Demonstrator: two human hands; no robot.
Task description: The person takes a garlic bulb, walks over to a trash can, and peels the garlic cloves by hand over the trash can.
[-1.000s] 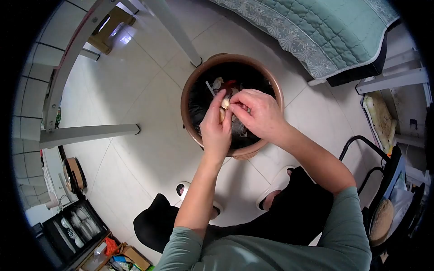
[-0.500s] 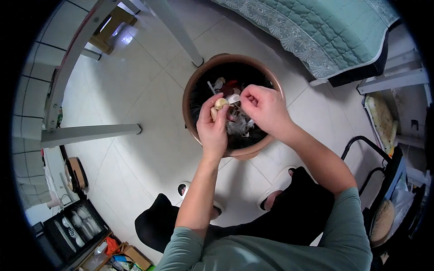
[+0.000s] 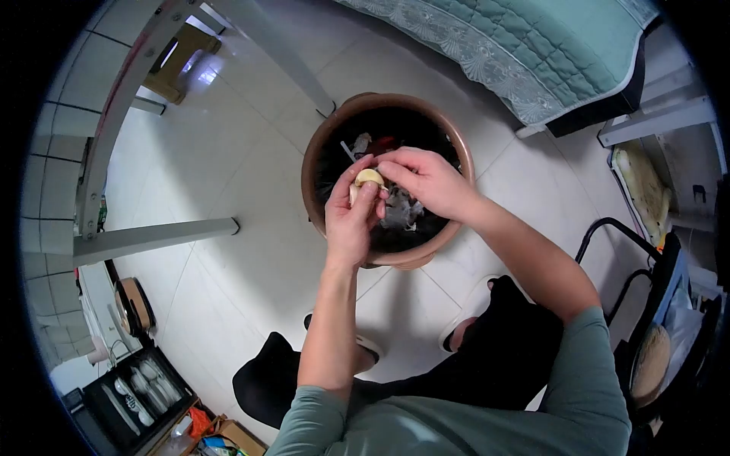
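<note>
My left hand (image 3: 352,220) is closed round pale garlic-like cloves (image 3: 369,177), held over a brown bin (image 3: 310,178). My right hand (image 3: 430,181) has its fingers pressed together against the top of the cloves; whether it pinches a bit of skin is hidden. Inside the black-lined bin, below both hands, lie grey and white scraps (image 3: 401,210), a thin white stick (image 3: 347,151) and something dark red (image 3: 384,144).
Metal table legs (image 3: 163,239) stand at the left. A bed with a green quilted cover (image 3: 532,57) is at the upper right. A black-framed chair (image 3: 635,304) stands at the right, an open black case (image 3: 137,395) at the lower left.
My right hand was at the cloves, moved away to the right with a white flake near its fingertips, and is now back against them. The flake no longer shows. The view has shifted slightly.
</note>
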